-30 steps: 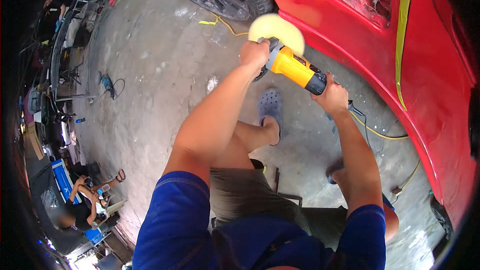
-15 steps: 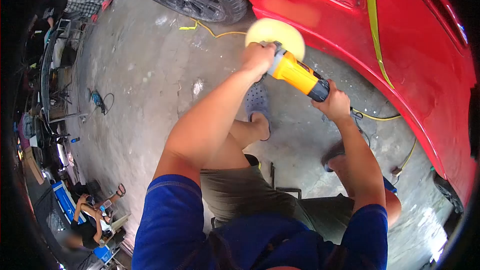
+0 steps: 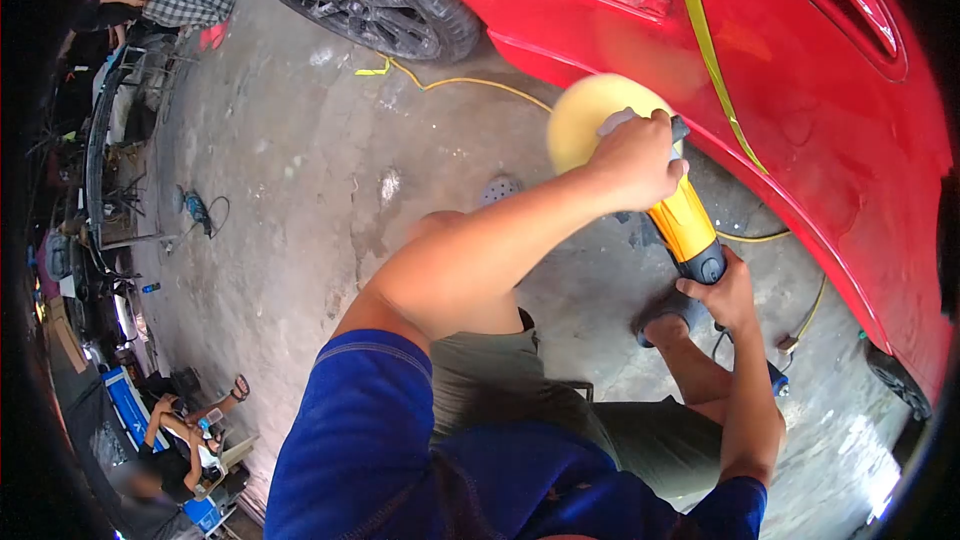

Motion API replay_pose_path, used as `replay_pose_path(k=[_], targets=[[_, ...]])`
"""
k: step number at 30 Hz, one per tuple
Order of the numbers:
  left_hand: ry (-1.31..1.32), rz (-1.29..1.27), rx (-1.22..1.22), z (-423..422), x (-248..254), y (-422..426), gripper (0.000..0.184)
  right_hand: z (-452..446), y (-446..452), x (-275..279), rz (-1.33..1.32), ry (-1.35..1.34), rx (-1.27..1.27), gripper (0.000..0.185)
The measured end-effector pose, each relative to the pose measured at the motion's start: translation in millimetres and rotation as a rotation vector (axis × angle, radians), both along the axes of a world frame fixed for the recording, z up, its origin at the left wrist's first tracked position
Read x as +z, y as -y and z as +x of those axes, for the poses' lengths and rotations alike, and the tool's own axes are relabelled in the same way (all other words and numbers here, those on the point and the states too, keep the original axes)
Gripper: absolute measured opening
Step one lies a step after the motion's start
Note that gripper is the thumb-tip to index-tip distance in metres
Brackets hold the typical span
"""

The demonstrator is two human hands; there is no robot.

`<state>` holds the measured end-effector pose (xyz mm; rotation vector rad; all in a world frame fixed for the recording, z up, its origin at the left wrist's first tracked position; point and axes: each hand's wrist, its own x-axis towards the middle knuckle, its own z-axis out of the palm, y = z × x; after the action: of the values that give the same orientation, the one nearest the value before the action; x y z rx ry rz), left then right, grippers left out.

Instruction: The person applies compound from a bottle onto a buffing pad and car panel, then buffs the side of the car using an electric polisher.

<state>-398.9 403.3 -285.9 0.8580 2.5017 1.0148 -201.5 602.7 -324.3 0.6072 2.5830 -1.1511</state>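
Observation:
A yellow and black car polisher slants across the middle of the view, held in both hands. My left hand is wrapped round its front end, just behind the pad. My right hand grips the black rear end of its body. The round pale-yellow foam pad, its edge smeared by motion, is at the lower side of the red car body. Whether the pad presses on the paint is hard to tell. My left wrist and fingers hide part of the polisher's head.
Yellow-green tape runs down the car's side. A yellow cord lies on the concrete floor by the wheel. A blue power tool lies to the left. People sit at the far left, one near a blue box.
Both hands have carried the polisher right and down in view, and its body has turned steeper. The pad has shifted right along the car's lower edge. My view has shifted slightly.

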Motion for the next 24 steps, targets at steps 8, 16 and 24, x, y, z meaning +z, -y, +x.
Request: replay_pose_path(k=[8, 16, 24], targets=[[-0.11, -0.176, -0.039, 26.6, 15.4, 9.8, 0.03, 13.2, 42.4, 2.3, -0.058, 0.026, -0.041, 0.062], [-0.037, -0.22, -0.066, 18.4, 16.6, 0.1, 0.034, 16.5, 42.1, 6.2, -0.063, 0.069, -0.101, 0.062], [-0.004, -0.106, -0.168, 43.4, 15.4, -63.6, 0.037, 58.1, -7.9, 35.4, 0.061, 0.138, -0.215, 0.07]])
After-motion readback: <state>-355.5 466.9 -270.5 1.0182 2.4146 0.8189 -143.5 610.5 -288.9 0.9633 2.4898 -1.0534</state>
